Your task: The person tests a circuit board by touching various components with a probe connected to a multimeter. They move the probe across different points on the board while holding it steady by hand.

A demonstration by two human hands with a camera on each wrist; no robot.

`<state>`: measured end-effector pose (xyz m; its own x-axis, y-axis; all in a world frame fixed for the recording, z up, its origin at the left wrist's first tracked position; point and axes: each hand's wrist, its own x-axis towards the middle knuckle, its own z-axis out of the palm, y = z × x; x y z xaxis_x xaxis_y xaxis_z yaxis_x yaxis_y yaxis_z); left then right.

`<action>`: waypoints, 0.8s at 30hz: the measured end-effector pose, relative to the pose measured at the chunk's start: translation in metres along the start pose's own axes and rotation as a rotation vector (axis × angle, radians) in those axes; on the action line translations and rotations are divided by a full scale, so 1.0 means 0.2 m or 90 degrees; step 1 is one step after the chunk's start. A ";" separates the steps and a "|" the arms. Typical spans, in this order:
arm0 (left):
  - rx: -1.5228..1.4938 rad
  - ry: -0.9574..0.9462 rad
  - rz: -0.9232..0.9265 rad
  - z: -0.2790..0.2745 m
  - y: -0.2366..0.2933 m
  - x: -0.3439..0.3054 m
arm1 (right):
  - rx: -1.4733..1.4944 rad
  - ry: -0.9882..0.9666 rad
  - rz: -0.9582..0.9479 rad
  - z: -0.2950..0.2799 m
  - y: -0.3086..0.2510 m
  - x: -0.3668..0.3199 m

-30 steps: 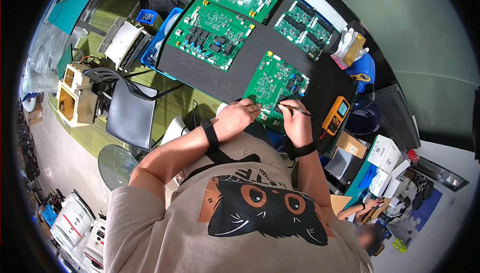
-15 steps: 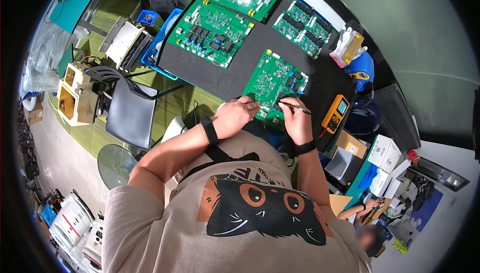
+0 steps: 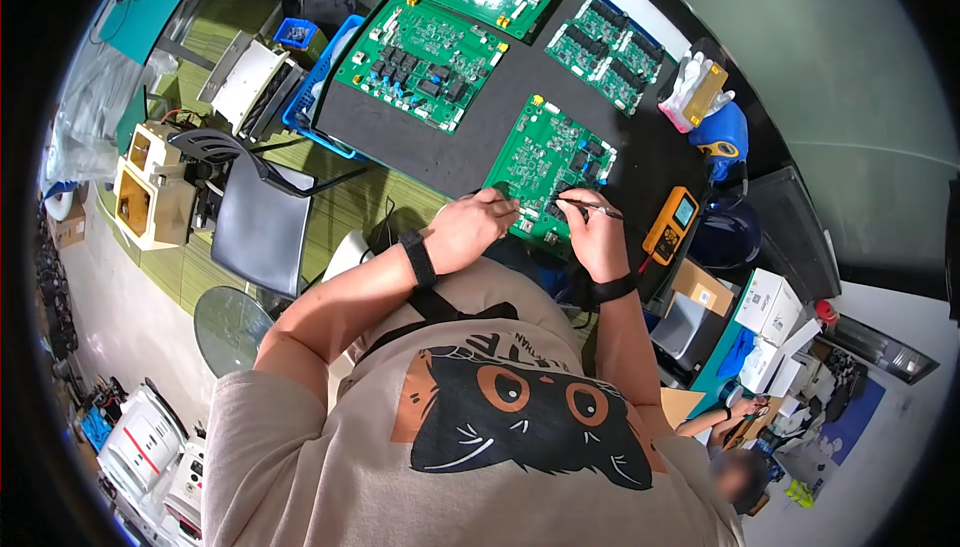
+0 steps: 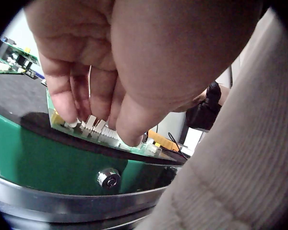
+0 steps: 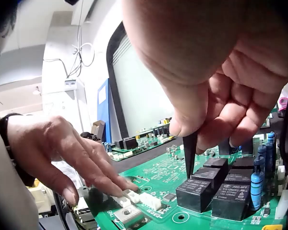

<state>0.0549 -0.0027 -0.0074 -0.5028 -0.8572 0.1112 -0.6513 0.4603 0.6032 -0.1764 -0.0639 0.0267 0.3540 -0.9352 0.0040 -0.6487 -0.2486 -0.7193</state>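
Note:
A green circuit board (image 3: 535, 162) lies near the table's front edge. My left hand (image 3: 468, 232) rests on its left front part, fingers fairly straight; in the left wrist view its fingertips (image 4: 67, 115) touch down beside white connectors (image 4: 97, 125) at the board's edge. My right hand (image 3: 598, 242) pinches slim black tweezers (image 3: 600, 210) between thumb and fingers. In the right wrist view the tweezers (image 5: 190, 153) point down right by a black relay (image 5: 194, 194), with blue cylindrical components (image 5: 257, 189) to its right. The tip is partly hidden behind the relay.
Two larger circuit boards (image 3: 420, 67) lie at the table's back left, and a panel of smaller boards (image 3: 605, 55) at the back. A yellow multimeter (image 3: 671, 227) sits right of the work, with white gloves (image 3: 688, 92) and a blue tool (image 3: 722, 142) beyond. A chair (image 3: 262, 222) stands left.
My right hand and the tweezers have shifted slightly forward over the relays. The left hand stays in place on the board.

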 end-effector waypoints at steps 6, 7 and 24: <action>-0.002 -0.008 -0.008 -0.01 0.01 0.00 | -0.033 0.000 -0.051 0.00 -0.02 0.01; -0.001 -0.007 -0.008 0.00 0.00 0.00 | -0.051 0.003 -0.074 0.00 -0.03 0.01; -0.003 -0.017 -0.004 0.00 -0.01 0.00 | -0.041 0.013 -0.033 0.01 -0.01 -0.01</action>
<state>0.0564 -0.0047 -0.0086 -0.5132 -0.8539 0.0862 -0.6520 0.4532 0.6079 -0.1749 -0.0606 0.0278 0.3743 -0.9257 0.0550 -0.6718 -0.3116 -0.6720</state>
